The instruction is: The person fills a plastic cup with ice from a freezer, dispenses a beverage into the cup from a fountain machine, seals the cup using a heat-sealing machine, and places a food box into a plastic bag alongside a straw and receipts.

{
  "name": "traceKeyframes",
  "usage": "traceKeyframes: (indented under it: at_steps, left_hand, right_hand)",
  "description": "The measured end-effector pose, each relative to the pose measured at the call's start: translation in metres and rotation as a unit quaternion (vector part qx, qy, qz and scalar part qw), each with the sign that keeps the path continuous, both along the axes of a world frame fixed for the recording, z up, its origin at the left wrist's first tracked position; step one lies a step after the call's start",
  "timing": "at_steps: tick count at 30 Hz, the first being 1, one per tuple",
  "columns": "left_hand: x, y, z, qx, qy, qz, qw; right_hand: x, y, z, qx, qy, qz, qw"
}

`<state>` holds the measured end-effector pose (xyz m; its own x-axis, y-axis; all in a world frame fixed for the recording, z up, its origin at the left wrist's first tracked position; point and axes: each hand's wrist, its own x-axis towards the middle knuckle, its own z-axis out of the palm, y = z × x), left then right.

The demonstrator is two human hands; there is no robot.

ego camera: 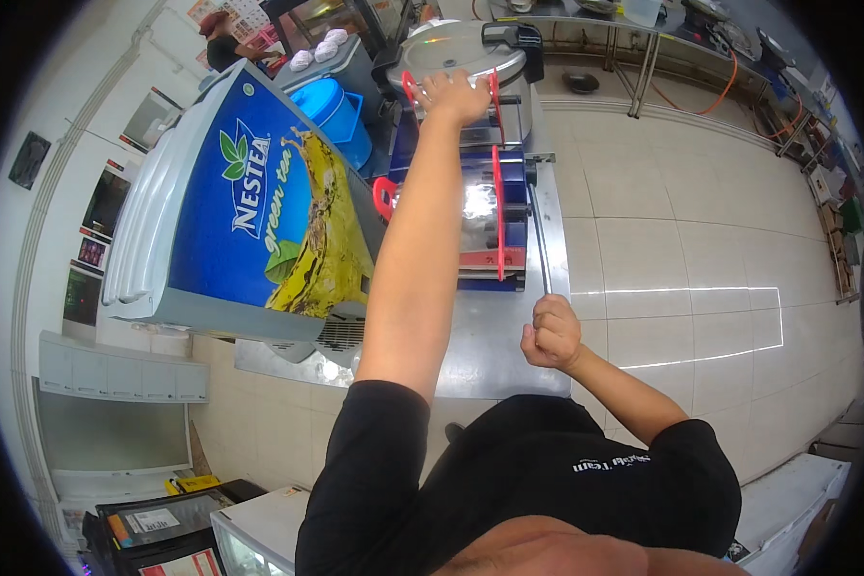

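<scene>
A blue table-top machine [520, 284] with red side pieces and shiny clear covers sits on the steel table [489, 338]. My left hand [450, 97] lies spread over its far cover, between two red side pieces [499, 209]. Down at the near right, my right hand [551, 333] is closed around the end of a thin metal lever [540, 237] that runs to the machine's right side. What the covers hold cannot be told. Just beyond the machine stands a large steel pot with a lid [453, 50] and black handles.
A drink dispenser [259, 201] with a blue printed panel stands close on the left. Behind it are a blue lidded bucket [331, 119] and a grey bin [331, 61] bearing white bundles. Another person [227, 47] is at the far left. A steel rack table [619, 25] lines the back.
</scene>
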<state>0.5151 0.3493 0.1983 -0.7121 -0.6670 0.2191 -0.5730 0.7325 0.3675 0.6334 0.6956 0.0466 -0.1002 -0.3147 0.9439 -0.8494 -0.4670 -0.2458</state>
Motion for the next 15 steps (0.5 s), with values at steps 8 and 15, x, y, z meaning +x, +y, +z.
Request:
traceKeyframes:
  at_steps: [8,15]
  left_hand:
    - [0.005,0.007,0.002,-0.007,0.006,0.000,1.000]
    - [-0.007,-0.008,-0.012,-0.032,0.048,0.000,0.998]
  right_hand:
    - [-0.016,-0.024,0.108,-0.007,-0.076,-0.071,0.995]
    - [-0.142,-0.127,0.247,0.129,-0.314,-0.030,0.940]
